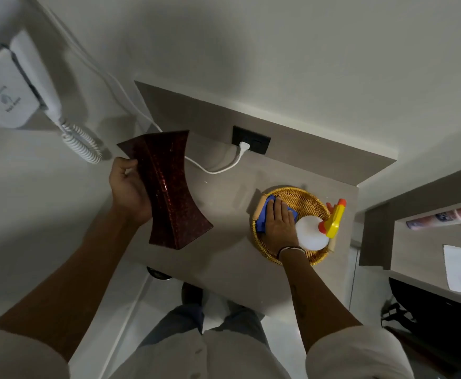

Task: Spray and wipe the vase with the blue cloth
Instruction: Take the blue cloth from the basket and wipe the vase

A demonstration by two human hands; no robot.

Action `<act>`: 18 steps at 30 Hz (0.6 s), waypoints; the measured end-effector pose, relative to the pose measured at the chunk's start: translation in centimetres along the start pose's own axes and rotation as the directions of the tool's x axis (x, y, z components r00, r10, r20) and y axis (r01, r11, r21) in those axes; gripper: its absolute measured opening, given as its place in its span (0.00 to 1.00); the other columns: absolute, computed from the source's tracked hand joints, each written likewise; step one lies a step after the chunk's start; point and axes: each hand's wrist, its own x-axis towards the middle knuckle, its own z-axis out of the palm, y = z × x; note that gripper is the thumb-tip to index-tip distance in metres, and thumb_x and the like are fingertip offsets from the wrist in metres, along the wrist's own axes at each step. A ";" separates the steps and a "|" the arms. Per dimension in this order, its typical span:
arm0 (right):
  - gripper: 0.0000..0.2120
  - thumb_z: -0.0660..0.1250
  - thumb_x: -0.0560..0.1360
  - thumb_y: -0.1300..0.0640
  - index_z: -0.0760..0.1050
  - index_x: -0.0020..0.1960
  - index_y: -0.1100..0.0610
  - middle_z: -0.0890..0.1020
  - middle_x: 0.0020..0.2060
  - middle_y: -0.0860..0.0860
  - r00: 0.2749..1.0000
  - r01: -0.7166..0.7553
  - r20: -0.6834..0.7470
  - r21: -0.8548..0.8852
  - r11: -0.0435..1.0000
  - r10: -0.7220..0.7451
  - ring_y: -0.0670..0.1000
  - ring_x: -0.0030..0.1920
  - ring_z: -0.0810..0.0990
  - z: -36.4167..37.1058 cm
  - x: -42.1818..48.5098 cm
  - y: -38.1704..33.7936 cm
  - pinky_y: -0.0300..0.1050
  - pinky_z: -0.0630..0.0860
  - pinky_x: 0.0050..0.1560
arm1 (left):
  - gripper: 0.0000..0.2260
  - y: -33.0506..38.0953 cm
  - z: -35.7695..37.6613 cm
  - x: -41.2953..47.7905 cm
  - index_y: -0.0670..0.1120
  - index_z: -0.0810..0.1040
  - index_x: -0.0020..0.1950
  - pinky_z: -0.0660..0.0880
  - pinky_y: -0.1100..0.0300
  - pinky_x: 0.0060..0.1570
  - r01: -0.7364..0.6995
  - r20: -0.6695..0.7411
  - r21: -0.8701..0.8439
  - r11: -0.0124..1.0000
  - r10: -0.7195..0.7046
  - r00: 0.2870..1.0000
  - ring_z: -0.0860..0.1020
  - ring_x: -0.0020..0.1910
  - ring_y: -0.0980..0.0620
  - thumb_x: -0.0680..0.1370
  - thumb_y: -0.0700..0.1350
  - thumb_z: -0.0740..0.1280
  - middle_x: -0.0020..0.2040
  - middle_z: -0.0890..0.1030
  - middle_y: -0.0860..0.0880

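My left hand point(128, 191) grips a dark red, square-sided vase point(169, 187) by its narrow waist, holding it tilted above the left part of the grey counter. At the right a round wicker basket point(310, 199) holds a blue cloth point(262, 218) and a white spray bottle point(312, 233) with a yellow and orange trigger head. My right hand point(280, 224) lies flat on the blue cloth inside the basket, fingers stretched forward. The hand covers most of the cloth, and I cannot tell whether the fingers grip it.
The grey counter point(223, 255) ends at a wall with a black socket point(251, 139) and a white plugged-in cable. A white wall unit with a coiled cord point(83, 144) hangs at the left. A shelf at the right holds a pink can point(442, 216) and a sheet of paper.
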 end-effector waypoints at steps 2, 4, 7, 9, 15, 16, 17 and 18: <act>0.37 0.58 0.88 0.51 0.41 0.86 0.64 0.46 0.86 0.64 0.999 -0.022 -0.043 0.010 1.000 0.023 0.65 0.86 0.45 0.5 0.1 -0.2 0.61 0.47 0.86 | 0.26 -0.1 0.0 0.0 0.45 0.83 0.64 0.81 0.52 0.54 -0.017 0.003 0.015 1.000 0.017 1.000 0.85 0.53 0.45 0.73 0.57 0.62 0.54 0.85 0.47; 0.36 0.58 0.87 0.52 0.44 0.86 0.63 0.49 0.86 0.64 0.995 -0.033 -0.096 0.024 0.999 0.035 0.65 0.86 0.47 1.0 0.0 -0.3 0.60 0.47 0.86 | 0.27 -0.2 -0.1 -0.1 0.44 0.86 0.62 0.82 0.52 0.53 -0.018 -0.001 0.035 0.999 0.018 1.000 0.85 0.52 0.45 0.72 0.58 0.63 0.53 0.86 0.46; 0.38 0.68 0.81 0.56 0.55 0.85 0.64 0.62 0.83 0.64 0.979 -0.034 -0.191 0.176 0.984 0.068 0.65 0.83 0.59 0.5 0.3 -0.5 0.58 0.56 0.84 | 0.28 0.3 -0.2 -0.3 0.43 0.89 0.59 0.84 0.53 0.50 -0.019 -0.028 0.036 0.999 0.020 0.999 0.86 0.49 0.43 0.70 0.59 0.64 0.51 0.87 0.44; 0.34 0.72 0.78 0.64 0.64 0.81 0.64 0.74 0.75 0.65 0.958 -0.075 -0.228 0.392 0.917 0.176 0.66 0.75 0.71 -0.6 0.4 -0.4 0.60 0.68 0.77 | 0.30 0.5 0.2 -0.3 0.41 0.87 0.62 0.82 0.50 0.54 -0.019 -0.035 0.028 0.999 0.020 0.999 0.85 0.51 0.42 0.70 0.59 0.64 0.54 0.86 0.41; 0.24 0.63 0.81 0.71 0.71 0.77 0.62 0.81 0.66 0.63 0.833 -0.019 -0.388 0.692 0.721 0.394 0.67 0.65 0.81 -6.2 -3.3 -1.9 0.65 0.80 0.63 | 0.30 2.2 1.4 -0.4 0.39 0.75 0.71 0.75 0.46 0.57 0.036 -0.011 -0.083 0.996 -0.037 0.999 0.79 0.53 0.38 0.79 0.58 0.54 0.57 0.80 0.38; 0.24 0.62 0.82 0.69 0.72 0.77 0.60 0.82 0.65 0.61 0.799 0.077 -0.459 0.719 0.691 0.389 0.64 0.65 0.81 -7.4 -4.4 -2.7 0.63 0.79 0.65 | 0.31 2.6 1.8 -0.4 0.39 0.75 0.71 0.75 0.47 0.56 0.038 -0.009 -0.102 0.994 -0.039 0.999 0.79 0.53 0.38 0.80 0.59 0.53 0.57 0.80 0.38; 0.22 0.62 0.83 0.64 0.72 0.77 0.58 0.82 0.65 0.58 0.761 0.205 -0.535 0.735 0.647 0.367 0.61 0.65 0.81 -8.9 -5.4 -3.7 0.60 0.79 0.67 | 0.31 2.9 2.3 -0.4 0.39 0.76 0.70 0.75 0.47 0.55 0.035 -0.008 -0.122 0.992 -0.036 0.999 0.80 0.52 0.38 0.81 0.60 0.53 0.56 0.80 0.38; 0.22 0.60 0.85 0.57 0.71 0.78 0.57 0.82 0.65 0.56 0.733 0.340 -0.606 0.721 0.603 0.310 0.58 0.67 0.81 -10.7 -6.3 -4.8 0.56 0.78 0.69 | 0.30 3.3 3.0 -0.5 0.39 0.77 0.68 0.76 0.48 0.54 0.026 -0.003 -0.135 0.990 -0.027 1.000 0.80 0.51 0.39 0.81 0.61 0.53 0.55 0.80 0.39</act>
